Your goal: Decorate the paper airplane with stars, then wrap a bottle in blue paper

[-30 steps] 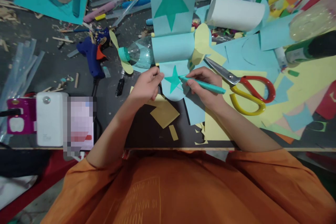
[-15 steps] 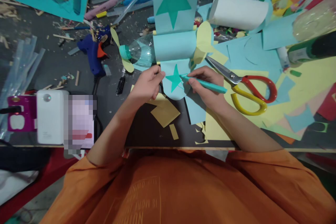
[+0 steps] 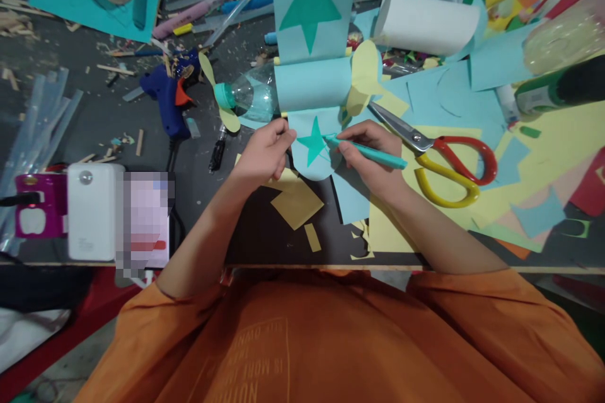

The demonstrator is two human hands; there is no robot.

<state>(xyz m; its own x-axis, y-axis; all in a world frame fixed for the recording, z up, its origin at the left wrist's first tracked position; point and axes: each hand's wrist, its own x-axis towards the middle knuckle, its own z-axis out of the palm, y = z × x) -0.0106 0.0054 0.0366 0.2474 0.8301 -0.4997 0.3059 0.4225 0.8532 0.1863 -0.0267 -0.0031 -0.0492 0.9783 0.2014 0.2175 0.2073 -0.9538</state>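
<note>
A paper-wrapped bottle (image 3: pixel 314 83) lies across the middle, with a teal cap and a yellow paper propeller (image 3: pixel 228 117) at its left end. Light blue wings stick out from it; the large far one (image 3: pixel 283 31) bears a teal star, and the near rounded one (image 3: pixel 316 167) has a smaller star (image 3: pixel 312 141). My left hand (image 3: pixel 269 150) is closed on the near wing's left edge, thumb and fingers pinched. My right hand (image 3: pixel 373 154) grips a teal marker (image 3: pixel 380 156), its tip at the small star's right side.
Red and yellow handled scissors (image 3: pixel 432 148) lie right of my right hand. A blue glue gun (image 3: pixel 165 94) rests at the left, above a power bank (image 3: pixel 92 211) and phone (image 3: pixel 155 214). A white roll (image 3: pixel 428 22), a green bottle (image 3: pixel 558 88) and paper scraps (image 3: pixel 297 201) are around.
The view has shifted very slightly. My hands hold nearly the same pose, with the marker tip still at the small star.
</note>
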